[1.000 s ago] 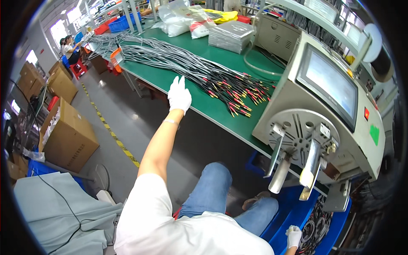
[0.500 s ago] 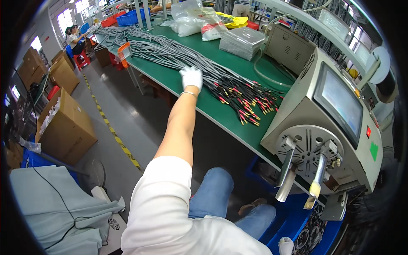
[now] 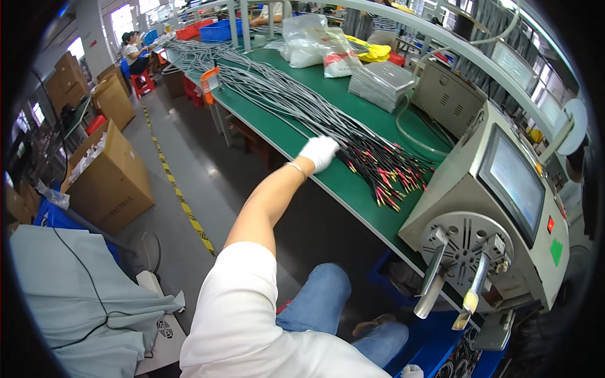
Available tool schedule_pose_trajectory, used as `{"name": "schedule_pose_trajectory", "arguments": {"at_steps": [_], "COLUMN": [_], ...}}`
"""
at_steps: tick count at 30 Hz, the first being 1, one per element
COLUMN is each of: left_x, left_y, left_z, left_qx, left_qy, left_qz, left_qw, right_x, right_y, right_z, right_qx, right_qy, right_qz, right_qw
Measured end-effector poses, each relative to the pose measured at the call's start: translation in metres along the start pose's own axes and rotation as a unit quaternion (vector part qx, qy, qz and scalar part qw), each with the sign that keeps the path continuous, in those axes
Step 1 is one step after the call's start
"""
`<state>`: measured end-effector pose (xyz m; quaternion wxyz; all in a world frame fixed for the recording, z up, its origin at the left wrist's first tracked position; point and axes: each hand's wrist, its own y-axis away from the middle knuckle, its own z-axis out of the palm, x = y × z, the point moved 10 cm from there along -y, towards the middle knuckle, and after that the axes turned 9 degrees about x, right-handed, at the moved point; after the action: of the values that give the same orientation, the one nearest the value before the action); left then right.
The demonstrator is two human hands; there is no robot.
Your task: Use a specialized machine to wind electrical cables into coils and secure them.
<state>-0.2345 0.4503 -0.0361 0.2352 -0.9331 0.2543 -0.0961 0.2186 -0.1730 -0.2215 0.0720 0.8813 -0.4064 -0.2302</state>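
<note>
left hand [image 3: 320,153] at grey cables [image 3: 302,101]

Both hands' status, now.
Left hand: at the grey cables; grip cannot be told.
Right hand: cut off at lower edge; cannot be told.

I've got an open cardboard box [image 3: 120,179] on the floor left, near yellow-black tape [image 3: 171,183]. Grey-green cloth [image 3: 69,290] draped lower left. Far back, a person [image 3: 134,55] on a red stool [image 3: 144,82]. Up top I see a red crate [image 3: 192,30] by a blue crate [image 3: 217,31], plus a yellow bag [image 3: 376,53].
</note>
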Motion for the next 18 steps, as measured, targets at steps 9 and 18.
{"name": "schedule_pose_trajectory", "arguments": {"at_steps": [9, 18], "left_x": [0.013, 0.125], "left_y": [0.032, 0.016], "left_z": [-0.038, -0.282], "left_qx": [0.161, 0.526], "left_qy": [0.154, 0.314], "left_qz": [-0.108, 0.011], "left_qw": [0.969, 0.79], "right_x": [-0.068, -0.087], "right_y": [-0.015, 0.002], "right_z": [0.001, -0.047], "right_qx": [0.008, 0.084], "right_qy": [-0.013, -0.148], "right_qz": [-0.08, -0.094], "right_qw": [0.997, 0.981]}}
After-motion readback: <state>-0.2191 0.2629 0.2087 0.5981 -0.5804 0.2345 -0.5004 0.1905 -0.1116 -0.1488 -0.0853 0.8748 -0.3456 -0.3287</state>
